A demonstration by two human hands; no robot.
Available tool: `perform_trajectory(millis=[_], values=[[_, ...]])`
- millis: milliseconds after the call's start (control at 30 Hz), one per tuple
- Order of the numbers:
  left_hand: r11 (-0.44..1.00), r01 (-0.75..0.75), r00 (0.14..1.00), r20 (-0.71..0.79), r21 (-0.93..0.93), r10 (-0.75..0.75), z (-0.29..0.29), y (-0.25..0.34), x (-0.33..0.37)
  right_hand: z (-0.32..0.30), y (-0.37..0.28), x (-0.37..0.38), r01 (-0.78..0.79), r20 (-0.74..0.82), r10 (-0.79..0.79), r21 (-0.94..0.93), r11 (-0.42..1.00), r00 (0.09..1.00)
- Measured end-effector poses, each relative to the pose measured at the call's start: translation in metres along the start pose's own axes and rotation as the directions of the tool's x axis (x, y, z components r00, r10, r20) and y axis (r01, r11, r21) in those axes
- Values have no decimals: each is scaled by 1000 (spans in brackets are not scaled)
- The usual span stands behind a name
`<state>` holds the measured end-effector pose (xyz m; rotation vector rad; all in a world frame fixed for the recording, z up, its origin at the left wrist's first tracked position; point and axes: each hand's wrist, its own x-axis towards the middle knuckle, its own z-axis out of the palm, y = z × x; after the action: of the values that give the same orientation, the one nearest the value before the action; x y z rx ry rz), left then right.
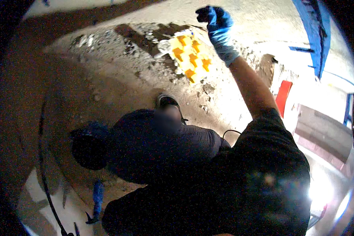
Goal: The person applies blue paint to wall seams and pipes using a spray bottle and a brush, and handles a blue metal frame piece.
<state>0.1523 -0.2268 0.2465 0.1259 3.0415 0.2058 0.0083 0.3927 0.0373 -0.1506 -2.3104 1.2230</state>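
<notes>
My right arm, in a short black sleeve, stretches toward the far side. On its hand is a blue glove with dark fingertips; my right hand (pixel 217 27) is held with the fingers bent inward, and whatever they may hold is hidden. Below it, to the left, a yellow and white patterned piece (pixel 192 58) lies on the rubble-strewn ground. My left hand does not show clearly. A dark, blue-tinged round shape (pixel 89 147) sits at the end of my bent grey trouser leg (pixel 161 145). A claw hammer with a blue grip (pixel 98 194) lies at the lower left.
Loose stones and broken debris (pixel 133 43) cover the ground around the yellow piece. A black cable (pixel 43 169) runs down the left side. At the right are a red block (pixel 284 96), blue strips (pixel 316 39) and a bright lamp (pixel 320 192). My shoe (pixel 168 100) rests mid-ground.
</notes>
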Motion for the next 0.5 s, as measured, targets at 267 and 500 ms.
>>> perform_trajectory(millis=[267, 500], values=[[991, 100, 995, 9, -84, -99, -1, 33, 67, 28, 100, -134, 34, 303, 302, -755, 655, 904], [992, -127, 986, 109, 20, 124, 8, 28, 107, 51, 106, -158, 11, 281, 308, -755, 656, 909]])
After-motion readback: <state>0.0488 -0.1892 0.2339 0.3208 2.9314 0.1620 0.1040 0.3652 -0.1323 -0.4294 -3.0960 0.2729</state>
